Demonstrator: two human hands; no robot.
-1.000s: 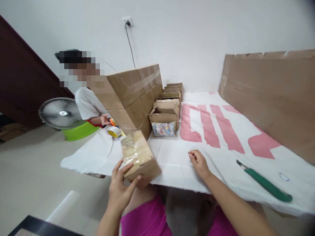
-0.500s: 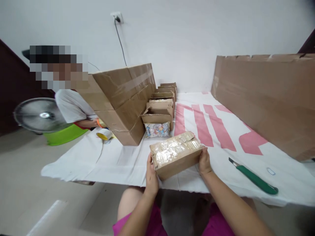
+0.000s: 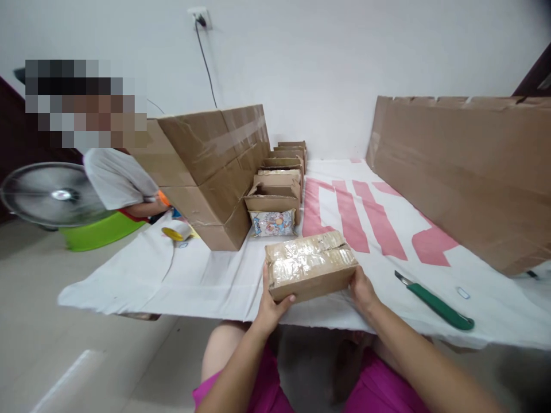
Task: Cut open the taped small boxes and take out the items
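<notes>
A small cardboard box (image 3: 312,265), its top covered with shiny clear tape, is held between my two hands at the near edge of the table. My left hand (image 3: 271,307) grips its left end, the thumb lying along the front face. At the right end, my right hand (image 3: 362,291) closes on the box's lower corner, with some fingers hidden. Just beyond the box lies a printed plastic packet (image 3: 272,223). To the right of my right hand rests a green utility knife (image 3: 439,305) with its blade out.
Stacked cartons (image 3: 206,166) stand at left, beside a row of open boxes (image 3: 275,198). A large cardboard sheet (image 3: 460,178) rises on the right. A tape roll (image 3: 176,231) lies near a co-worker's sleeve (image 3: 118,178). A fan (image 3: 60,195) stands beyond the cloth-covered table (image 3: 142,281).
The box has turned slightly and its front face shows more level. My left thumb has come round onto the front face. The view has shifted a little.
</notes>
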